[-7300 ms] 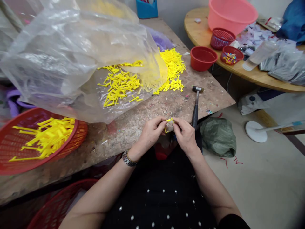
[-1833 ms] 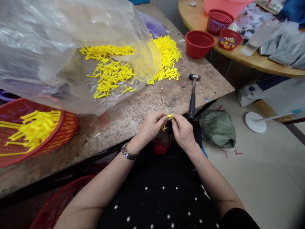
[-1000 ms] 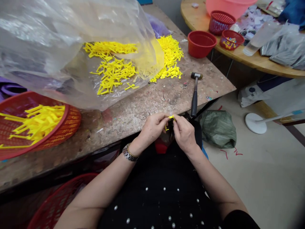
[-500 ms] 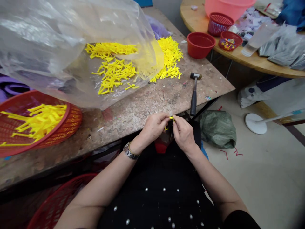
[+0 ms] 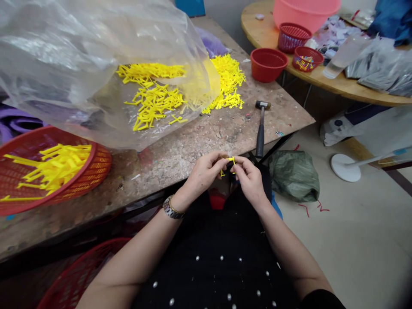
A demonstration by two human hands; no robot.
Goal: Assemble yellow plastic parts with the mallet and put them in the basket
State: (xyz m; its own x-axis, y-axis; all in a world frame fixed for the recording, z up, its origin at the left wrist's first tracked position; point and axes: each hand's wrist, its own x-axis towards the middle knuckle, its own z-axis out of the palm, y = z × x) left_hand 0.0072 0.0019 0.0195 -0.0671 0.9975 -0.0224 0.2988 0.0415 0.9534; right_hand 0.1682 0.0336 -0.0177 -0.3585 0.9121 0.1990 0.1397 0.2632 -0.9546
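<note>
My left hand [image 5: 206, 169] and my right hand [image 5: 249, 176] meet just off the table's front edge, above my lap. Both are closed in a pinch on small yellow plastic pieces [image 5: 232, 159], which show between the fingertips; their full shape is hidden by the fingers. One thin yellow end pokes out under the left fingers. On the table lie heaps of similar yellow plastic pieces [image 5: 154, 105], partly inside a clear plastic bag [image 5: 80, 56]. A red basket [image 5: 99, 165] at the left holds longer yellow pieces [image 5: 61, 167].
A mallet [image 5: 260, 133] lies near the table's right edge, past my right hand. Behind it stands a red bowl [image 5: 268, 68]. A round wooden table [image 5: 341, 88] carries baskets, a pink basin [image 5: 305, 13] and bags. On the floor sits a dark green bag [image 5: 294, 178].
My fingers have shifted slightly around the yellow pieces, and more of them shows below the right fingertips. The view has tilted a little; the things on the table stay put.
</note>
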